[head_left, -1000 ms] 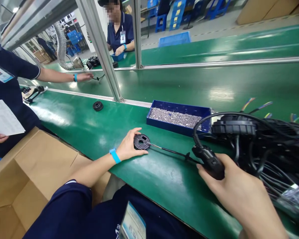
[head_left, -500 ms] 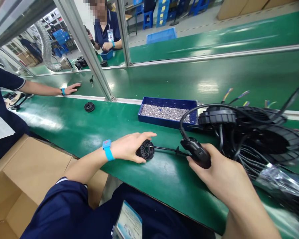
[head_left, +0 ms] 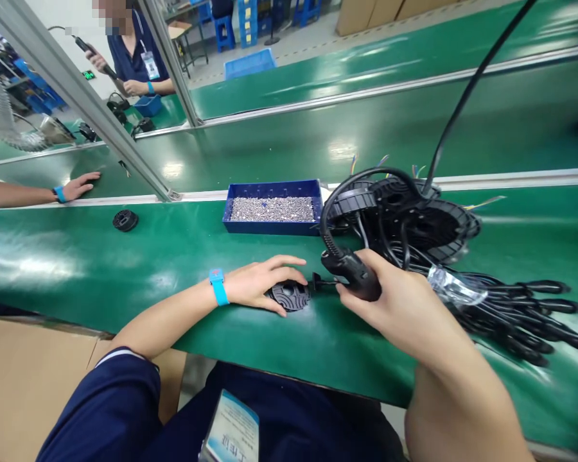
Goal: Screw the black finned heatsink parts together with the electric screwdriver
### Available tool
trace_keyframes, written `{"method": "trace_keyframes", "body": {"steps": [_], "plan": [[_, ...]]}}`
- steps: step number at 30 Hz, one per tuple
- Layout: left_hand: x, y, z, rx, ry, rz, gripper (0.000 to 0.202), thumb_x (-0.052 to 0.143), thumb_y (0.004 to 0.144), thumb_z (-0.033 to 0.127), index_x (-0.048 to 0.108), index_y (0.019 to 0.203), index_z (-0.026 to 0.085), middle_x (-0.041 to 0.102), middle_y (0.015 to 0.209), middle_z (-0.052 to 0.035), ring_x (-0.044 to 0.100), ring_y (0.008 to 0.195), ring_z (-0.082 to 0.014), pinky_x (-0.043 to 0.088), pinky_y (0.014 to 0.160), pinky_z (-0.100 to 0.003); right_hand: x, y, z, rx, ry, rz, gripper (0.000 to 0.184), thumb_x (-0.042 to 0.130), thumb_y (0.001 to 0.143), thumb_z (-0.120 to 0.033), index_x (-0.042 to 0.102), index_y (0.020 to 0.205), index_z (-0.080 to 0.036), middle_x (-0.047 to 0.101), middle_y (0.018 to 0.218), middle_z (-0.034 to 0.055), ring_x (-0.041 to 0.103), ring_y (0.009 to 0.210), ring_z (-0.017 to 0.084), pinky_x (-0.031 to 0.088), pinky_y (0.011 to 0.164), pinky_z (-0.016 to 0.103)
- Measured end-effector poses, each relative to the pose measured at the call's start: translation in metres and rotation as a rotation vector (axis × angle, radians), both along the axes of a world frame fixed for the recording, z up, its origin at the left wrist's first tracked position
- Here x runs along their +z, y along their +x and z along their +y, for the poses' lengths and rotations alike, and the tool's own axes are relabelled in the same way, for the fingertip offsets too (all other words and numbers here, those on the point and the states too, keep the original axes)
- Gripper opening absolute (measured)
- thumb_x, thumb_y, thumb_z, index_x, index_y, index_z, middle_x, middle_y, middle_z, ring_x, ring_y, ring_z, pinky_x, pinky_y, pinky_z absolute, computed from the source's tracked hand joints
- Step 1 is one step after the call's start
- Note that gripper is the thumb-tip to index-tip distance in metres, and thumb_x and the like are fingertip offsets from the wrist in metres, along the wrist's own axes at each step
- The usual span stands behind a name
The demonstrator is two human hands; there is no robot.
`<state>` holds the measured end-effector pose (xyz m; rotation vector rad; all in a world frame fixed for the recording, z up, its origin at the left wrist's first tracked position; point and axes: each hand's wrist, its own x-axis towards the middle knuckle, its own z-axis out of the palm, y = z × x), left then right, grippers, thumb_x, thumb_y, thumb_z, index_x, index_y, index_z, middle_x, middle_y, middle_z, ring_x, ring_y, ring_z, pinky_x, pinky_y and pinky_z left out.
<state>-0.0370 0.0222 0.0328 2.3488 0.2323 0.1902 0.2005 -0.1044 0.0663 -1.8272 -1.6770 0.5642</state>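
Note:
My left hand [head_left: 264, 283] is closed around the rim of a round black plastic part [head_left: 293, 296] with curved slots, which rests on the green bench top. In my right hand [head_left: 390, 292] is a black corded electric screwdriver [head_left: 354, 273], held sideways with its shaft pointing left. The tip end is at the right side of the round part; whether it touches a screw cannot be made out. Behind my hands stands a blue tray [head_left: 272, 228] of small metal screws [head_left: 272, 209].
Black round housings [head_left: 428, 224] with cables and a bundle of black cords [head_left: 505, 308] lie to the right. Another round part [head_left: 125, 220] sits at the left. A metal post [head_left: 106, 128] rises behind it. A co-worker's hand [head_left: 79, 186] rests at far left; another person [head_left: 137, 58] works across.
My view has swung to the right. The screwdriver has come closer to the round part, and my left fingers now lie further over it.

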Motion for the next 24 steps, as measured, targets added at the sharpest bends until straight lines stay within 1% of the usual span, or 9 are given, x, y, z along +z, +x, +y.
{"method": "trace_keyframes", "body": {"steps": [4,6,7,9,11,13,14,18,24], "plan": [[0.024,0.014,0.012,-0.086,-0.042,0.038,0.068,0.083,0.075,0.048,0.055,0.131,0.021,0.051,0.143,-0.017,0.048,0.138,-0.0329,0.044,0.114,-0.045,0.002,0.003,0.0,0.059,-0.019,-0.006,0.027,0.056,0.076,-0.034,0.06,0.099,-0.021,0.061,0.066,-0.0013,0.055,0.052,0.014,0.037,0.054,0.022],[0.03,0.022,0.017,-0.106,-0.067,0.037,0.073,0.086,0.07,0.047,0.056,0.131,0.021,0.056,0.138,-0.0158,0.051,0.134,-0.034,0.044,0.114,-0.046,0.001,0.002,0.001,0.072,-0.019,-0.016,0.025,0.055,0.077,-0.032,0.06,0.099,-0.021,0.062,0.068,-0.0017,0.056,0.053,0.013,0.037,0.055,0.022],[0.031,0.025,0.018,-0.113,-0.075,0.033,0.074,0.087,0.069,0.047,0.057,0.131,0.021,0.057,0.137,-0.0153,0.053,0.132,-0.0345,0.045,0.113,-0.046,0.0,0.002,0.002,0.08,-0.021,-0.022,0.024,0.055,0.077,-0.031,0.06,0.099,-0.022,0.062,0.069,-0.0018,0.057,0.054,0.013,0.038,0.055,0.022],[0.025,0.03,0.017,-0.134,-0.066,0.04,0.071,0.086,0.071,0.048,0.06,0.131,0.021,0.059,0.137,-0.0148,0.055,0.13,-0.0345,0.047,0.111,-0.046,0.0,0.001,0.003,0.096,-0.032,-0.031,0.024,0.054,0.077,-0.028,0.06,0.099,-0.022,0.064,0.073,-0.0019,0.058,0.057,0.013,0.038,0.057,0.021],[0.015,0.03,0.013,-0.162,-0.021,0.053,0.056,0.078,0.081,0.047,0.063,0.129,0.024,0.059,0.139,-0.0132,0.057,0.13,-0.0315,0.049,0.11,-0.043,-0.001,0.001,0.003,0.101,-0.034,-0.039,0.024,0.054,0.078,-0.027,0.06,0.1,-0.022,0.065,0.075,-0.0018,0.06,0.059,0.013,0.039,0.057,0.021],[0.005,0.027,0.007,-0.174,0.042,0.022,0.042,0.071,0.089,0.044,0.067,0.127,0.026,0.06,0.14,-0.0104,0.056,0.133,-0.0279,0.047,0.113,-0.04,-0.001,0.0,0.002,0.095,-0.023,-0.038,0.024,0.055,0.078,-0.025,0.059,0.101,-0.022,0.066,0.077,-0.0017,0.06,0.06,0.013,0.039,0.058,0.021],[0.0,0.025,0.004,-0.171,0.07,-0.014,0.039,0.069,0.091,0.042,0.068,0.126,0.027,0.062,0.14,-0.0093,0.055,0.134,-0.0269,0.045,0.116,-0.039,-0.001,0.001,0.002,0.093,-0.017,-0.036,0.024,0.055,0.078,-0.025,0.059,0.102,-0.022,0.066,0.077,-0.0016,0.061,0.061,0.013,0.039,0.058,0.02],[-0.011,0.021,-0.002,-0.149,0.194,-0.139,0.038,0.068,0.091,0.042,0.072,0.125,0.026,0.067,0.133,-0.0101,0.058,0.132,-0.0259,0.043,0.12,-0.04,-0.003,0.0,0.003,0.115,-0.004,-0.026,0.025,0.056,0.078,-0.022,0.059,0.103,-0.022,0.066,0.078,-0.0021,0.061,0.063,0.012,0.04,0.059,0.02],[-0.022,0.025,-0.002,-0.164,0.49,-0.152,0.043,0.056,0.097,0.047,0.069,0.129,0.022,0.068,0.133,-0.0087,0.056,0.134,-0.0241,0.044,0.119,-0.036,-0.008,0.0,0.004,0.106,0.087,-0.137,0.026,0.061,0.077,-0.017,0.058,0.102,-0.022,0.065,0.075,-0.0038,0.059,0.057,0.012,0.038,0.054,0.021]]}}
